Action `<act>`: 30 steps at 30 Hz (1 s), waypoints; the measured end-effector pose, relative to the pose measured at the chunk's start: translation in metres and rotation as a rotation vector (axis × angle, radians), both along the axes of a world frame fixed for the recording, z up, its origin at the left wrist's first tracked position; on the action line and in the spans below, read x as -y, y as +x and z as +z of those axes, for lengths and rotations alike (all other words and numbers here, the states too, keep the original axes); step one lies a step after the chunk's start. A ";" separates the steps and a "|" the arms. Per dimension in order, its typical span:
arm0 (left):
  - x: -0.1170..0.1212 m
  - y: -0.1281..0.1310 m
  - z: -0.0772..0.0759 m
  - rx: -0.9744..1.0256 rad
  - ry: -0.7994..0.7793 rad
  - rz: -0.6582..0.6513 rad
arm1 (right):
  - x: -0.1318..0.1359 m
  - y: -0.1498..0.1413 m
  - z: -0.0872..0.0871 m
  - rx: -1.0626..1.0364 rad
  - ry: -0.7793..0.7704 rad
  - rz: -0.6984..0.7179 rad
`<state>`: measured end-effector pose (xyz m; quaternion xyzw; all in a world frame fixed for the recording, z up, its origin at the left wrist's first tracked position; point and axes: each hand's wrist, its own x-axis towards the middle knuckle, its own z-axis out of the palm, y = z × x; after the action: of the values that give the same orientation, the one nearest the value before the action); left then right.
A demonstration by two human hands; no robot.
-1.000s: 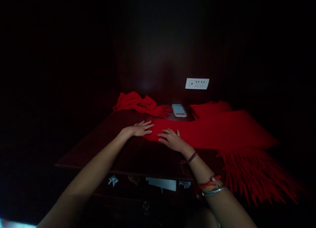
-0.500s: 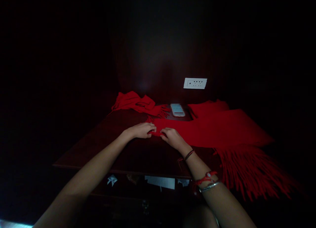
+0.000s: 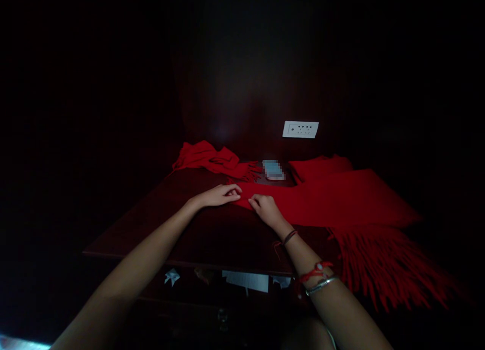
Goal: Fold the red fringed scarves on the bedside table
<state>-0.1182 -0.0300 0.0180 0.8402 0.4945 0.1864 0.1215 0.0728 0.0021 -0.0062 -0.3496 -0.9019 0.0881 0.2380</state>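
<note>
Pinching, it seems, the red scarf point(image 3: 333, 201) in front of the wall socket point(image 3: 300, 129), the right hand point(image 3: 266, 209) perhaps steadies its edge; whether the curled left hand point(image 3: 217, 195) grips it, one cannot tell.

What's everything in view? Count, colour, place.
Table: 1, dark red, centre
Spread cloth: 1, red, centre to right
Bunched cloth: 1, red, back left
Pixelated device: 1, pale blue, table's back
Socket plate: 1, white, back wall
Sheet: 1, white, below table
Scraps: 2, pale, flanking sheet
Dim item: 1, brownish, left of sheet
Knob: 1, colour unclear, below sheet
Bracelets: 3, dark, red, silver, right arm
Left hand: 1, bare, spread cloth's left end
Right hand: 1, bare, same end
</note>
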 end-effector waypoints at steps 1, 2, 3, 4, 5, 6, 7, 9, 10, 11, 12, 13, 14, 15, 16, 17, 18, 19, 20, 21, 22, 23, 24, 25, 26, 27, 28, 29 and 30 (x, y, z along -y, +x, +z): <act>0.001 0.002 0.001 -0.014 0.010 -0.030 | -0.001 -0.001 0.000 -0.008 -0.011 -0.023; 0.001 0.004 0.001 -0.038 0.035 -0.053 | -0.001 -0.001 0.000 -0.012 -0.020 -0.041; 0.001 0.006 0.000 -0.069 0.074 -0.063 | -0.001 -0.002 0.001 -0.013 -0.026 -0.055; 0.000 0.009 -0.001 -0.107 0.115 -0.057 | -0.001 -0.002 0.001 -0.011 -0.031 -0.063; -0.001 0.011 -0.003 -0.146 0.153 -0.040 | -0.001 -0.002 0.001 -0.008 -0.034 -0.066; -0.001 0.013 -0.004 -0.186 0.181 -0.017 | -0.001 -0.002 0.002 -0.005 -0.036 -0.062; -0.002 0.014 -0.004 -0.225 0.202 0.008 | 0.000 -0.003 0.002 -0.003 -0.039 -0.055; -0.001 0.014 -0.001 -0.297 0.219 0.040 | 0.001 -0.003 0.002 0.002 -0.038 -0.041; 0.000 0.012 0.002 -0.330 0.215 0.046 | 0.002 -0.003 0.003 0.009 -0.036 -0.032; 0.002 0.008 0.005 -0.361 0.204 0.053 | 0.003 -0.002 0.003 0.020 -0.030 -0.021; 0.004 0.004 0.010 -0.391 0.187 0.066 | 0.003 -0.002 0.003 0.035 -0.019 -0.005; 0.006 -0.002 0.014 -0.417 0.164 0.087 | 0.004 -0.002 0.003 0.052 -0.005 0.017; 0.008 -0.008 0.018 -0.437 0.133 0.117 | 0.005 -0.001 0.002 0.068 0.010 0.048; 0.011 -0.015 0.022 -0.453 0.094 0.161 | 0.006 0.000 0.002 0.082 0.025 0.087; 0.013 -0.021 0.025 -0.466 0.041 0.224 | 0.007 0.001 0.002 0.092 0.038 0.130; 0.015 -0.028 0.027 -0.477 -0.021 0.299 | 0.008 0.002 0.001 0.097 0.048 0.175; 0.016 -0.034 0.029 -0.490 -0.085 0.378 | 0.009 0.003 0.001 0.096 0.053 0.223; 0.018 -0.039 0.031 -0.504 -0.138 0.456 | 0.010 0.004 0.002 0.091 0.056 0.273; 0.019 -0.043 0.033 -0.517 -0.171 0.529 | 0.011 0.005 0.002 0.082 0.053 0.325; 0.020 -0.045 0.034 -0.528 -0.178 0.588 | 0.012 0.005 0.003 0.072 0.044 0.377; 0.021 -0.046 0.035 -0.533 -0.157 0.631 | 0.013 0.005 0.004 0.062 0.029 0.423; 0.021 -0.045 0.036 -0.532 -0.117 0.656 | 0.013 0.006 0.005 0.050 0.013 0.453; 0.020 -0.042 0.036 -0.526 -0.072 0.668 | 0.013 0.006 0.006 0.036 -0.001 0.456; 0.019 -0.037 0.034 -0.517 -0.029 0.660 | 0.013 0.006 0.006 0.024 -0.012 0.431; 0.017 -0.031 0.032 -0.497 0.013 0.616 | 0.012 0.006 0.006 0.021 -0.018 0.384; 0.014 -0.024 0.028 -0.463 0.053 0.537 | 0.011 0.006 0.005 0.034 -0.020 0.320; 0.012 -0.018 0.023 -0.421 0.085 0.435 | 0.010 0.007 0.003 0.065 -0.023 0.256; 0.009 -0.012 0.017 -0.381 0.097 0.327 | 0.009 0.007 0.001 0.112 -0.029 0.205; 0.007 -0.008 0.011 -0.354 0.081 0.234 | 0.008 0.008 -0.001 0.164 -0.039 0.170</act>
<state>-0.1260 -0.0370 0.0288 0.8008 0.5946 0.0686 -0.0234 0.0806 -0.0054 -0.0074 -0.2824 -0.9429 0.0965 0.1480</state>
